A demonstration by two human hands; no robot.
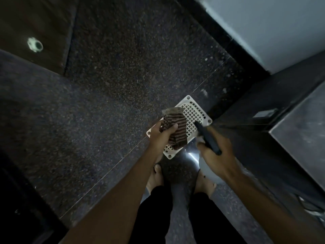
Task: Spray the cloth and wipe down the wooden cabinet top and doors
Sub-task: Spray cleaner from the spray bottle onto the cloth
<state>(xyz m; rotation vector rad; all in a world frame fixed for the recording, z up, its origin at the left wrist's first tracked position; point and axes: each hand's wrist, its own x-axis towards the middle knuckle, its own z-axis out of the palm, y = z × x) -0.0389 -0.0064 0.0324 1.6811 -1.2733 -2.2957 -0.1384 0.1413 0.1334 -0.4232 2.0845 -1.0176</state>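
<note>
Speckled dark stone floor [109, 85] fills most of the view. The landmark is the white square drain grate [195, 110] set in it.

Far up-left of the grate is a brown wooden panel [26, 18], likely a cabinet door, though blur prevents confirming it. To the right of the grate is a grey steel surface [302, 131].

My right hand [216, 155] is just below-right of the grate. Its fingers are wrapped round the neck of the spray bottle [208, 138], and the dark nozzle points up-left over the grate's lower-right edge. I cannot tell whether a finger rests on the trigger.

My left hand [161, 136] is at the grate's left edge. It pinches the striped cloth [177, 127] between thumb and curled fingers, and the cloth hangs bunched over the grate's left half.

Bare feet [155, 178] stand directly below the grate. The small round fitting [35, 45] sits on the wooden panel.

Risks:
- The nozzle appears to aim past the cloth's right edge, so spray could hit the grate and floor and leave a wet slip hazard by the feet.
- The cloth is bunched, so only the outer folds would wet.
- The pinch looks light, so the cloth could drop onto the grate.
</note>
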